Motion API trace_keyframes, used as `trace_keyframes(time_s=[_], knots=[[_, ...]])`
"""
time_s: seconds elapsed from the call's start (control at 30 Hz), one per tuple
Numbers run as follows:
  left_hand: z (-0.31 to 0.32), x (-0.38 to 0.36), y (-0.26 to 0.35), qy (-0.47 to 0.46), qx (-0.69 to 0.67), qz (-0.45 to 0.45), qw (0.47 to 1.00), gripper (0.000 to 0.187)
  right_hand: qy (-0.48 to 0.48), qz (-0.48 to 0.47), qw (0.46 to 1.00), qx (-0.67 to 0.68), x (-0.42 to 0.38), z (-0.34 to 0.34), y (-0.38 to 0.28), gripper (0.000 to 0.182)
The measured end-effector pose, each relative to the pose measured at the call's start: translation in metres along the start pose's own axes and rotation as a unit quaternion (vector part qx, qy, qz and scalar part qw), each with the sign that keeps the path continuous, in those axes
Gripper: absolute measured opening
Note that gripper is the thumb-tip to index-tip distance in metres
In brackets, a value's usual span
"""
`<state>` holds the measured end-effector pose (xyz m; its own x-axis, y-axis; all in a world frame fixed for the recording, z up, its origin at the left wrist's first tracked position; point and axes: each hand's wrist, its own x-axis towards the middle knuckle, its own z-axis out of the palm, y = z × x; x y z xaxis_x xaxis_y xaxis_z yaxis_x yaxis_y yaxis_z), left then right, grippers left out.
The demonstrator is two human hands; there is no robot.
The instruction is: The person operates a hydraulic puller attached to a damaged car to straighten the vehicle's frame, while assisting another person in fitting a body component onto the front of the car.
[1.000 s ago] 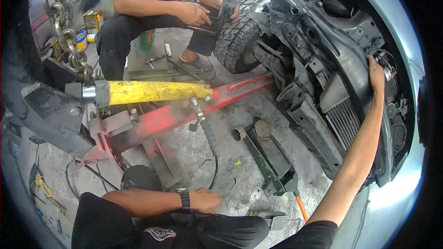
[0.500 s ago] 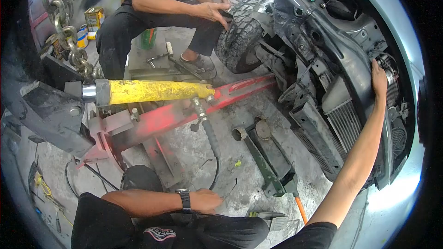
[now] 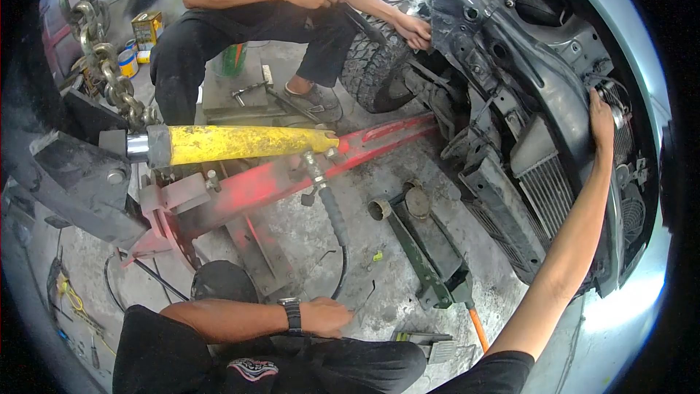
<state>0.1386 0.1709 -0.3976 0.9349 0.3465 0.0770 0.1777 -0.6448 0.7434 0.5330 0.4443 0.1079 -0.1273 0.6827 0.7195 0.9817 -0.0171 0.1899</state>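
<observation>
My right hand point(image 3: 602, 122), arm stretched out, grips the edge of the dark metal front panel point(image 3: 536, 73) of a stripped vehicle front end. Near its fingers sits a round metal part point(image 3: 618, 115). Low in front of me my left hand point(image 3: 326, 318) stays near my knee, fingers curled, a watch on its wrist. A thin dark wire-like piece point(image 3: 367, 296) shows right at those fingers; what they hold, if anything, is hidden. Beyond that hand a black hose point(image 3: 337, 230) runs up to a yellow cylinder point(image 3: 248, 144) above a red beam point(image 3: 266, 190).
Another person point(image 3: 255, 36) squats by the wheel point(image 3: 375, 58), one hand reaching toward the hub. A green floor jack point(image 3: 430, 244) stands between me and the vehicle. Heavy chain point(image 3: 106, 58) hangs at left, with cans point(image 3: 148, 28) behind it. Tools point(image 3: 80, 306) lie at lower left.
The other person's hands have separated: one has reached right toward the wheel hub, the other has drawn back toward the chest. My hands have hardly moved.
</observation>
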Motion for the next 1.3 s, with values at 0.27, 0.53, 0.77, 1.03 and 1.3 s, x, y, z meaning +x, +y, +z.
trace_keyframes(time_s=[0.27, 0.53, 0.77, 1.03, 1.3], knots=[[-0.005, 0.000, 0.003, -0.012, 0.010, 0.001, 1.000, 0.036, -0.018, 0.034, 0.999, -0.010, 0.005, 0.001, 0.005, 0.055], [-0.013, -0.001, 0.010, -0.032, 0.010, -0.012, 0.999, 0.038, -0.007, -0.001, 1.000, -0.026, 0.009, 0.008, 0.022, 0.057], [-0.018, 0.001, 0.011, -0.061, 0.010, -0.018, 0.998, 0.043, -0.011, -0.023, 0.999, -0.043, 0.008, 0.009, 0.024, 0.048], [-0.018, 0.000, 0.013, -0.042, 0.004, -0.023, 0.999, 0.036, -0.036, -0.035, 0.995, -0.092, 0.009, 0.008, 0.023, 0.035], [-0.018, 0.000, 0.012, -0.050, 0.006, -0.017, 0.999, 0.038, -0.023, -0.009, 0.996, -0.087, 0.001, 0.000, 0.000, 0.033]])
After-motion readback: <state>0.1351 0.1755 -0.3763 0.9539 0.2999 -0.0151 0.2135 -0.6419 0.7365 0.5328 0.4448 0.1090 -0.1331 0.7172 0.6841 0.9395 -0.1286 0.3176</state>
